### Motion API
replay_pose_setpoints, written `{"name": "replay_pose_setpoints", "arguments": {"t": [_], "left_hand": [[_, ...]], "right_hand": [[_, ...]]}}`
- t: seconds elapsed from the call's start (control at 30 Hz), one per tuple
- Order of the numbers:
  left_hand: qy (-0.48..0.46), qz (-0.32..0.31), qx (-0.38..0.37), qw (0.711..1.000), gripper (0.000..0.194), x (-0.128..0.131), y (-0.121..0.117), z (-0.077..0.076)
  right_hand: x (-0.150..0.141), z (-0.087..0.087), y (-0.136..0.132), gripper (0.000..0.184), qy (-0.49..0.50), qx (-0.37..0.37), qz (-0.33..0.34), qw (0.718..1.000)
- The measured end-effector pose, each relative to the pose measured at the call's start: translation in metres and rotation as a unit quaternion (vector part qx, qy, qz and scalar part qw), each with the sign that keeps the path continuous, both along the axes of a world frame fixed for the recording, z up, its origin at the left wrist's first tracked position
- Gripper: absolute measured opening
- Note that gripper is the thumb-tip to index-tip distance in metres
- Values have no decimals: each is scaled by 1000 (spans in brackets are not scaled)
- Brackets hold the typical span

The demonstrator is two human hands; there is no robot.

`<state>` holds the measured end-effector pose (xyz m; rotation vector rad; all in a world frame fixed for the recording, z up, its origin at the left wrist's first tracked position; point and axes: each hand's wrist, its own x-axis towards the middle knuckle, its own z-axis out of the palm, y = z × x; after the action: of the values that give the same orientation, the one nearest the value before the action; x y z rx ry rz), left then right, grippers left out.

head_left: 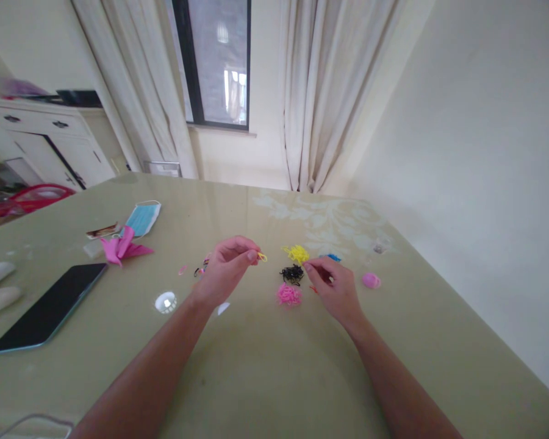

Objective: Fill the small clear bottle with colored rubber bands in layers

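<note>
My left hand (pixel 226 268) is raised over the table, its thumb and forefinger pinching a small yellow rubber band (pixel 262 257). To the right, my right hand (pixel 336 283) has its thumb and forefinger closed at the near edge of a pile of yellow rubber bands (pixel 296 253); whatever sits between those fingertips is too small to make out. Just below the yellow pile lie black rubber bands (pixel 292 274), and below them pink ones (pixel 288 295). Some blue bands (pixel 332 257) show behind my right hand, which partly covers a bit of red-orange (pixel 313 289).
Mixed coloured bands (pixel 203 266) lie left of my left hand. Farther left are a pink folded paper piece (pixel 123 246), a blue face mask (pixel 143 219) and a phone (pixel 50 308). A pink round object (pixel 371 280) sits at right, near the table (pixel 265 378) edge and wall.
</note>
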<state>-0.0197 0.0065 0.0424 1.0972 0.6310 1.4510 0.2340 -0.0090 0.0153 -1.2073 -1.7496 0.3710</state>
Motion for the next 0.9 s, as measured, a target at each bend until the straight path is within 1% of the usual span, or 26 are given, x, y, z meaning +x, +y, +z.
{"name": "replay_pose_setpoints", "arguments": {"t": [0.1,0.2,0.37,0.43,0.5,0.57,0.63,0.67,0.73,0.83,0.9], "left_hand": [[26,5,9,1000,30,-1,1,-3],[63,-7,20,998,26,-2,2,-10],[81,-14,34,996,21,-3,1,-17],[96,-13,33,995,21,-2,1,-19],[132,-7,21,991,24,2,4,-20],[184,5,8,983,28,10,12,-24],[249,30,0,968,31,21,26,-30],[287,48,-3,957,31,27,35,-34],[371,76,-9,926,27,40,53,-42],[412,84,-8,907,23,56,77,-50],[431,79,-7,899,19,60,87,-51]], "right_hand": [[-1,-1,0,25,-1,1,0,1000],[-1,-1,1,25,-3,3,-2,1000],[-1,-1,2,24,-3,3,-1,1000],[-2,-2,3,24,-4,3,-3,1000],[-2,-3,4,24,-3,1,-9,1000],[-2,-4,6,24,0,-2,-15,1000],[-1,-5,7,23,7,-1,-16,1000],[-1,-6,8,23,10,1,-16,1000],[-1,-8,10,23,12,5,-16,1000],[-2,-10,11,22,4,13,-13,1000],[-2,-10,11,21,3,20,-8,1000]]}}
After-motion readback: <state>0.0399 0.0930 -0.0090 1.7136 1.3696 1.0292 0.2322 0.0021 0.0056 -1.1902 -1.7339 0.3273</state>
